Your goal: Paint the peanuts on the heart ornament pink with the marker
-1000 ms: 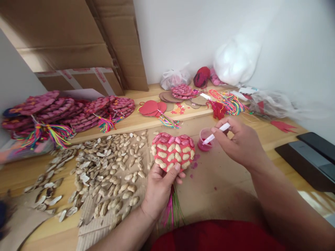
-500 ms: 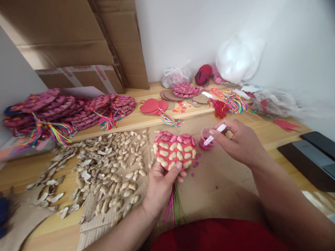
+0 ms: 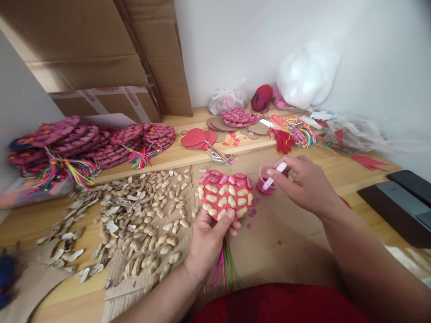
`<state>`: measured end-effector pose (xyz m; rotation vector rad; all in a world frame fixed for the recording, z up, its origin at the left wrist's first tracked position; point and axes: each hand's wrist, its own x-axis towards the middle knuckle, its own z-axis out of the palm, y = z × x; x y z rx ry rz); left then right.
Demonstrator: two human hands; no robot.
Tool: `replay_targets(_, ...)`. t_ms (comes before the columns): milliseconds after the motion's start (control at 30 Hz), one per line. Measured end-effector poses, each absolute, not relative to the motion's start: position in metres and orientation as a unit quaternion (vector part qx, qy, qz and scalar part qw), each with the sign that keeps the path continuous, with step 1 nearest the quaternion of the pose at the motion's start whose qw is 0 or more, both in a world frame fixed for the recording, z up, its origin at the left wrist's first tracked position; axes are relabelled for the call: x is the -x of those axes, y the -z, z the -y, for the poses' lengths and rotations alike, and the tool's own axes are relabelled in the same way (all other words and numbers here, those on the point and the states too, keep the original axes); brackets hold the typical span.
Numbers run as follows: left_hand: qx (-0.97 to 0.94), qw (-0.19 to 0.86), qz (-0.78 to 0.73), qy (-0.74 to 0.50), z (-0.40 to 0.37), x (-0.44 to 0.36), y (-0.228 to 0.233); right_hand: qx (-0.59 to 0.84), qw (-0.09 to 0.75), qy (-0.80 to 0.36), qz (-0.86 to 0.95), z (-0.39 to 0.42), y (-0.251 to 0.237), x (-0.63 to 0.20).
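Between peanuts [image 3: 148,230] and cup [image 3: 263,173], heart [image 3: 225,190] snug in left fingers [image 3: 225,224]; right fingers [image 3: 279,180] tight on stick [image 3: 281,167].

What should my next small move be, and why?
I'd probably lift the stick with your right hand and bring it to the pale peanuts on the heart. Its lower end is down in the cup of pink liquid, the heart's top peanuts are pink, those below look uncolored, and your left hand holds the heart nearby.

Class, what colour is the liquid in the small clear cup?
The liquid is deep pink, best seen in the head view.
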<state>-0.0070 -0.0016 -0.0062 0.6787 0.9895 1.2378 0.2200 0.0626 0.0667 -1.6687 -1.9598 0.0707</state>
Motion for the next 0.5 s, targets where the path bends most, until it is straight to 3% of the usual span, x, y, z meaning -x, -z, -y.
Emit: replay_targets(500, -0.299, 0.662, -0.431, -0.536, 0.004, 0.007, 0.0042, 0.638, 0.286, -0.024, 0.714, -0.0634, -0.068, -0.2205)
